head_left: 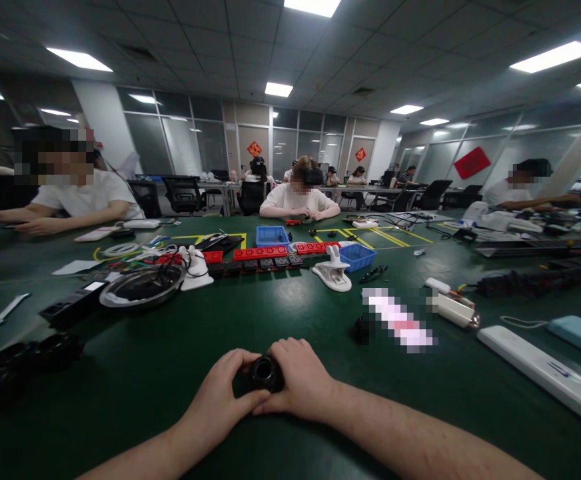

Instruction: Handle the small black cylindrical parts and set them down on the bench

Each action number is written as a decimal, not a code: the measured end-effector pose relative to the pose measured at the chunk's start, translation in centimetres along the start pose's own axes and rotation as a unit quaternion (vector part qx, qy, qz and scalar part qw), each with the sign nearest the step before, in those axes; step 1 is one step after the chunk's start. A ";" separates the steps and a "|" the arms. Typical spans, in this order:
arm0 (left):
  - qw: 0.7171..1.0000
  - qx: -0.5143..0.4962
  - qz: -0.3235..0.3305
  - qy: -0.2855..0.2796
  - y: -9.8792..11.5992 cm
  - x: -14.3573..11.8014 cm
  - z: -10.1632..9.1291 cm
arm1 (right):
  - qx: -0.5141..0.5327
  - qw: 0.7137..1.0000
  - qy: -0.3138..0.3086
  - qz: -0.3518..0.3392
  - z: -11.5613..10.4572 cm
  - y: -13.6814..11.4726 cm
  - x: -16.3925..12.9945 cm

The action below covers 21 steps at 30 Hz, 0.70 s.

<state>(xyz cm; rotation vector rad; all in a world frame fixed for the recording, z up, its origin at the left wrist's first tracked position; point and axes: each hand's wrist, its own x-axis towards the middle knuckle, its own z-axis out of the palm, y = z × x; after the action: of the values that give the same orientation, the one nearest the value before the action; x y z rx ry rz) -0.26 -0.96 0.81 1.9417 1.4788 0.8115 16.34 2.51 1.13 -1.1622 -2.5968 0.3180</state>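
Note:
A small black cylindrical part (264, 373) with a round opening facing up is between my hands, low over the green table. My left hand (220, 390) curves around it from the left, with fingertips on its far side and the thumb along the near side. On the right, my right hand (301, 379) grips the same part, its fingers folded over and its thumb tip close to my left thumb. The part's lower sides are hidden by my fingers. Another small black piece (363, 329) lies farther off to the right.
Left are black round parts (58, 350) and a metal bowl (143, 288). Ahead stand a white clip base (333, 272), red-and-black strips (260, 252) and a blue tray (356, 257). A long white device (545, 373) lies right. Co-workers sit around the table.

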 end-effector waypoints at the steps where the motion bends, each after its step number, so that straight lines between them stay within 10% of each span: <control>1: 1.000 -0.006 0.009 -0.010 -0.1 0.1 -0.1 | 0.022 1.000 -0.008 -0.022 -0.3 0.2 -0.1; 11: 0.992 -0.035 0.089 -0.082 0.0 0.3 -1.5 | 0.148 0.966 -0.145 -0.155 -1.9 2.8 1.0; 21: 0.999 -0.008 0.023 -0.046 0.4 0.3 -0.7 | 0.054 0.997 -0.057 0.009 -0.3 1.1 0.2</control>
<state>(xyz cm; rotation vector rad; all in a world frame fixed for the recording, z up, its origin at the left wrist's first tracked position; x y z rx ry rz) -0.46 -0.72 1.59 1.9801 1.3746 0.7417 17.02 3.41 1.11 -1.1641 -2.6303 0.5360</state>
